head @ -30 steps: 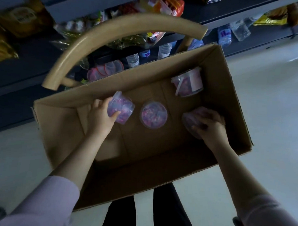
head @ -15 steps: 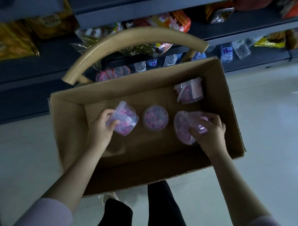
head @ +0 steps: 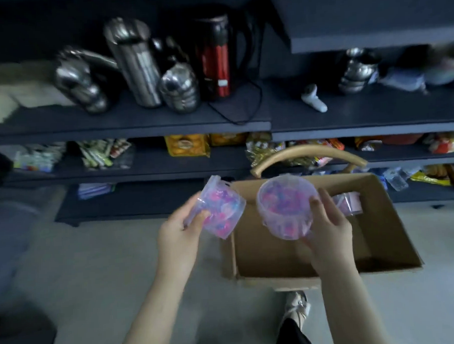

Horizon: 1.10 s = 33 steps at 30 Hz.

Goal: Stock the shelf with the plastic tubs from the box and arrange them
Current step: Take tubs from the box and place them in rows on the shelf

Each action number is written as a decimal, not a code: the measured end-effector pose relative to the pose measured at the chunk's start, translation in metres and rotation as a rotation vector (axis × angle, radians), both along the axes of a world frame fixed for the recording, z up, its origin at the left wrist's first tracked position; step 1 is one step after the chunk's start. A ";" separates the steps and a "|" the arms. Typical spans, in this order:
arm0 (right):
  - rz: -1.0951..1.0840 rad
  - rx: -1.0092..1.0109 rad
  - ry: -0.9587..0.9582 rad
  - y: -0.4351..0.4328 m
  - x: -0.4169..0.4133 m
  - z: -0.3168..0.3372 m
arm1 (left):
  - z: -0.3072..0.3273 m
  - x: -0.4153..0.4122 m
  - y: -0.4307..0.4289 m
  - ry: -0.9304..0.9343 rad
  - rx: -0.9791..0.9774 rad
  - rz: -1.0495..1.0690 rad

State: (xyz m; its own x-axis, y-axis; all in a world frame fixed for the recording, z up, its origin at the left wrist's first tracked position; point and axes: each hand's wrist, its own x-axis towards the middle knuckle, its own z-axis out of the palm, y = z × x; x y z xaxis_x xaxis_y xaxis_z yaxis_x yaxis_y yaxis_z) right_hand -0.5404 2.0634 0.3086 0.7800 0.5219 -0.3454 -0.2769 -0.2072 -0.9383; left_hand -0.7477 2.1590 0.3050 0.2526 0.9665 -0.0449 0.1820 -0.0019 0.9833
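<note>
Both tubs have come up out of the brown cardboard box (head: 379, 232) since half a second ago, and the view has lifted to take in more of the dark grey shelf unit (head: 140, 123). The left hand (head: 180, 226) grips a clear round plastic tub with pink and purple contents (head: 220, 211), fingers curled round its side. The tub is tilted over the pale floor (head: 94, 255), just left of the box. The right hand (head: 327, 227) holds a second clear lidded tub (head: 284, 208) from its right side, lid towards the camera, above the box's left end. A third tub (head: 348, 203) — blurred, probably lying on its side — remains inside the box by the far wall. The box sits on the floor before the lowest shelf, with a curved tan wooden bar (head: 308, 152) arching behind it. On the upper shelf stand steel vessels (head: 135, 61) and a red and black kettle (head: 215, 55).
</note>
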 end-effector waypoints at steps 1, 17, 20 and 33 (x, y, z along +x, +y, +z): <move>0.030 0.052 0.029 0.004 -0.023 0.016 | 0.016 -0.025 -0.004 -0.014 0.029 0.018; 0.263 0.429 0.201 0.150 -0.179 0.211 | 0.191 -0.205 0.101 0.199 0.611 0.269; 0.247 0.478 0.199 0.197 -0.177 0.229 | 0.215 -0.199 0.151 0.260 0.737 0.269; 0.218 0.579 0.120 0.386 -0.136 0.281 | 0.266 -0.148 0.351 0.430 1.161 0.229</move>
